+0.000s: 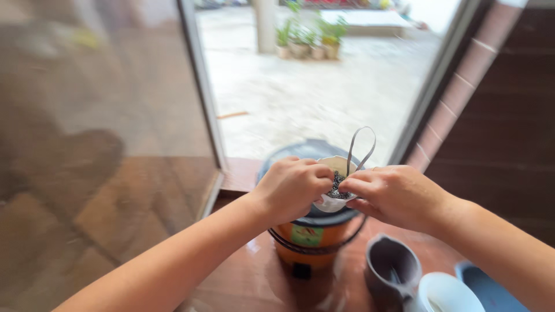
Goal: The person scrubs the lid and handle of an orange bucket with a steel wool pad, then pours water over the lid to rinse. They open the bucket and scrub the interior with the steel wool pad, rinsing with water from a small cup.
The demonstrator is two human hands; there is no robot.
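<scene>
Both hands meet above an orange electric cooker [311,240] with a dark lid [300,151], standing on a reddish wooden table [254,277] by an open glass door [115,115]; left hand [291,188] curled closed, fingers pinching the near rim of a small white paper cup or filter [334,173]; right hand [393,195] also closed, thumb and forefinger pinched at the dark loose granules [337,186] inside it, likely tea leaves, though too blurred to be sure; a grey loop handle [361,147] rises behind the cup; cup held just over the lid, whether touching it cannot be told; judged step: picking at or portioning the granules while the cup is steadied; next move calls for a light pinch and a level cup, else granules spill; grey jug [393,268], white bowl [448,292] and blue dish [491,289] sit nearby to the right; potted plants [309,37] out on the pale yard
</scene>
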